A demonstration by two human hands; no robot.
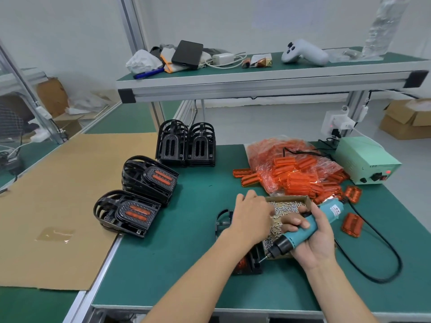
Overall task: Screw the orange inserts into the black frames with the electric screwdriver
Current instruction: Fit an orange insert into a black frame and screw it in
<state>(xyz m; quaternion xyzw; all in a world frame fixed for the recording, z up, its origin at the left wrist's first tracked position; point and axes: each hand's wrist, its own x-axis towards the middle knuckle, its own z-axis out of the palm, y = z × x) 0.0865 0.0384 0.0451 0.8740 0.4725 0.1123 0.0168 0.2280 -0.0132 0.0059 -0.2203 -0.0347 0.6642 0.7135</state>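
Note:
My right hand (312, 236) grips the teal electric screwdriver (303, 231), whose bit points down-left at a black frame with an orange insert (247, 262) lying under my left forearm. My left hand (251, 215) reaches into the cardboard tray of small screws (289, 201), fingers curled over them; whether it pinches a screw is hidden. Two stacks of black frames with orange inserts (137, 210) (154, 176) lie to the left. Bare black frames (186, 143) stand behind them. A bag of orange inserts (293, 169) spills at the right.
A green power supply (366, 159) sits at the right rear, and its black cable (384, 259) loops across the mat. Loose orange inserts (352, 223) lie right of the tray. Cardboard sheet (58, 194) covers the left bench. A shelf (256, 73) hangs overhead.

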